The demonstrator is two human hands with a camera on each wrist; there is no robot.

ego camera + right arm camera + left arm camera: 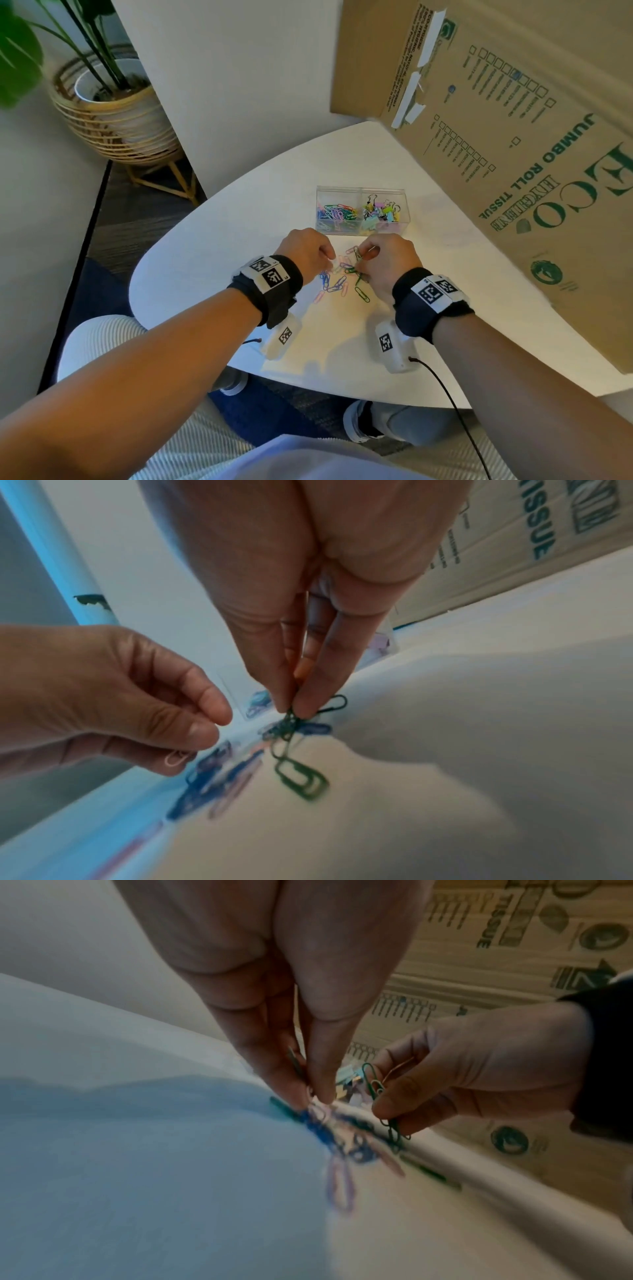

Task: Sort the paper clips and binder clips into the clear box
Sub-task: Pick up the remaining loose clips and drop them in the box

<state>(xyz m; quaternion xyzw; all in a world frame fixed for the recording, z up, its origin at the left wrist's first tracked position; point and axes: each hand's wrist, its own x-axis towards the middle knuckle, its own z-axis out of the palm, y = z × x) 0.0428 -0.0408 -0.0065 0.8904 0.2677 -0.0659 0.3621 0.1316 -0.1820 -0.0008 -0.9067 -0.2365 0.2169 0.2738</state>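
Observation:
A clear box stands on the white table, with paper clips in its left compartment and binder clips in its right. Just in front of it lies a loose pile of coloured paper clips. My left hand hovers over the pile's left side and pinches a pale pink paper clip between thumb and fingers. My right hand pinches a tangle of green paper clips, one of them sticking up above the fingers. Another green clip dangles from the tangle toward the table.
A big cardboard box printed "JUMBO ROLL TISSUE" leans over the table's right side, close behind the clear box. A potted plant in a woven basket stands on the floor at the left. The table's rounded front edge runs under my forearms.

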